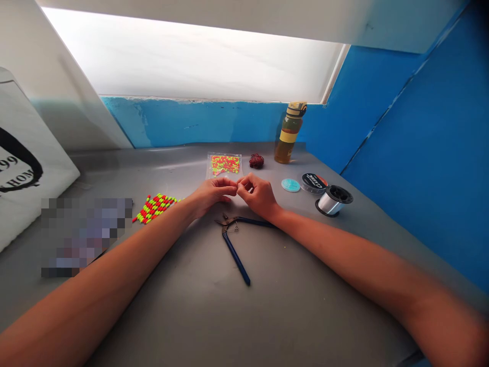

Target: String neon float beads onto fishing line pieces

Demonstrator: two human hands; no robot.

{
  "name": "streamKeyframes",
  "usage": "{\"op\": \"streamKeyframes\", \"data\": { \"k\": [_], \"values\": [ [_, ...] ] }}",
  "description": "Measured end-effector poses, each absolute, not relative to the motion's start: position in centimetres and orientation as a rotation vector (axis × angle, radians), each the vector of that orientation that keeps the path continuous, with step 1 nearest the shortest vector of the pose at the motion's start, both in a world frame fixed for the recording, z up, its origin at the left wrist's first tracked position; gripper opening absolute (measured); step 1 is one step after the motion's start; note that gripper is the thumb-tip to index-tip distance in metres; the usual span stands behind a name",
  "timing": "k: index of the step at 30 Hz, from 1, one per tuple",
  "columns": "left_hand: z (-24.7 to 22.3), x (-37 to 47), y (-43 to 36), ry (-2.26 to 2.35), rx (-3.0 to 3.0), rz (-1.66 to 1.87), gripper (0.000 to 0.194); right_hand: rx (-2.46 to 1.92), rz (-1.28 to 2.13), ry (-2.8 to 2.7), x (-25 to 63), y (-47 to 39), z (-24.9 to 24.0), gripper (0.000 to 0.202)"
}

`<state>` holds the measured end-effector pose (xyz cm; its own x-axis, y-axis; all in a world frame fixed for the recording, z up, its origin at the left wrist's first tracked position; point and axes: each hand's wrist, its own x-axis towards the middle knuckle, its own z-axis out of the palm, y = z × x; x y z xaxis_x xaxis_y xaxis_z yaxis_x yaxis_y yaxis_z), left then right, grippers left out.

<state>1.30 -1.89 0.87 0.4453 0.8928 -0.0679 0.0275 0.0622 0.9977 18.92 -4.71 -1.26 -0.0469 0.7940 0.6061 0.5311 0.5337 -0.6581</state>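
My left hand (214, 194) and my right hand (257, 192) meet fingertip to fingertip above the grey table, both closed in a pinch. Whatever they hold is too small to make out. Just left of my left forearm lies a piece of red and yellow-green beadwork (156, 208), partly hidden by that arm. A clear bag of red and yellow-green beads (225, 164) lies right behind my hands. Below them rest pliers (237, 258) with blue handles, jaws pointing left; my right wrist covers the end of one handle.
Behind and to the right are a dark red thread ball (256, 161), a bottle (288, 137), a light blue disc (291, 185), a black-labelled round case (314, 182) and a spool of clear line (331, 201). A blurred-out object (87, 234) and a white bag (23, 127) are at left.
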Motion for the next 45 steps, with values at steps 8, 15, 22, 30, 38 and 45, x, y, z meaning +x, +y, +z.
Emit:
{"op": "streamKeyframes", "data": {
  "k": [8, 15, 22, 30, 38, 45],
  "values": [
    [0.8, 1.3, -1.9, 0.903, 1.359, 0.818, 0.032, -1.101, 0.317, -1.712, 18.9, -4.8, -1.3, 0.006],
    [0.7, 1.2, -1.8, 0.898, 1.335, 0.81, 0.029, -1.125, 0.31, -1.694, 19.0, -4.8, -1.4, 0.007],
    [2.5, 2.1, -2.8, 0.919, 1.342, 0.969, 0.029, -1.12, 0.321, -1.677, 19.3, -5.4, 0.7, 0.008],
    [7.9, 3.0, -5.6, 0.862, 1.499, 1.224, 0.026, -1.022, 0.085, -1.67, 19.3, -7.7, 6.2, 0.008],
    [9.2, 3.3, -6.5, 0.859, 1.469, 1.233, 0.029, -0.935, 0.142, -1.642, 19.0, -8.9, 7.9, 0.009],
    [8.6, 3.4, -6.4, 0.879, 1.457, 1.218, 0.03, -0.93, 0.167, -1.651, 19.1, -8.7, 7.7, 0.01]
  ]
}}
